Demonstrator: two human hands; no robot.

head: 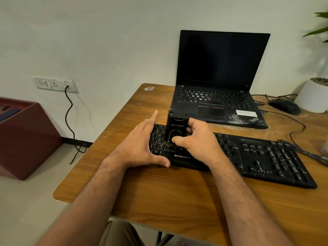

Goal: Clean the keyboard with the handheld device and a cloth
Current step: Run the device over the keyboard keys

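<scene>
Right hand [198, 139] grips the upright black handheld device [176, 127] on the black plastic keyboard [266, 157]; left hand [142, 146], fingers straight, rests on the keyboard's left end.

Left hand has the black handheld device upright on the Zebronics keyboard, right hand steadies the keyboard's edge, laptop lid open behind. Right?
Hands are swapped. In the head view the right hand grips the black handheld device upright on the Zebronics keyboard; the left hand steadies the keyboard's edge. The laptop lid is open behind.
</scene>
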